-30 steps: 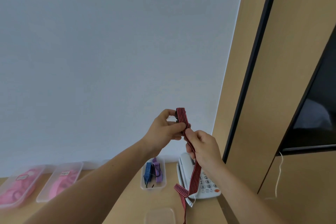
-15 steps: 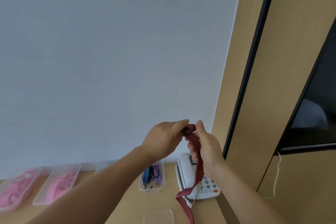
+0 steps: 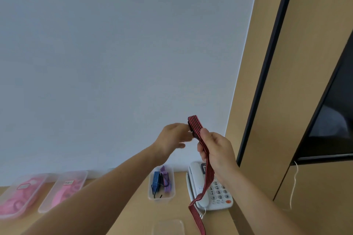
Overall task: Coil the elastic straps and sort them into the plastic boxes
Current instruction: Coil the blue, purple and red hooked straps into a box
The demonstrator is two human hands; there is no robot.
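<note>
Overall, a white wall (image 3: 114, 63) fills most of the frame, with pale wooden panelling (image 3: 315, 25) down the right side and a wooden desk (image 3: 133, 212) along the bottom. Two hands are raised at centre. The left hand (image 3: 172, 139) is blurred, its fingertips at the folded top of the strap; whether they pinch it cannot be told. The right hand (image 3: 217, 150) has its fingers curled round the strap just below. Four plastic boxes show: two holding pink coils at lower left (image 3: 11, 215) (image 3: 44, 210), one at lower centre (image 3: 162, 199) holding a blue strap (image 3: 155, 181) and a purple strap (image 3: 166, 179), and one clear one at the bottom edge (image 3: 168, 227). One white telephone (image 3: 219, 192) sits right of the centre box. The single red-and-black striped strap (image 3: 195, 127) is flat and ribbed, doubled over at its top, and trails down in front of the telephone to the bottom edge.
</note>
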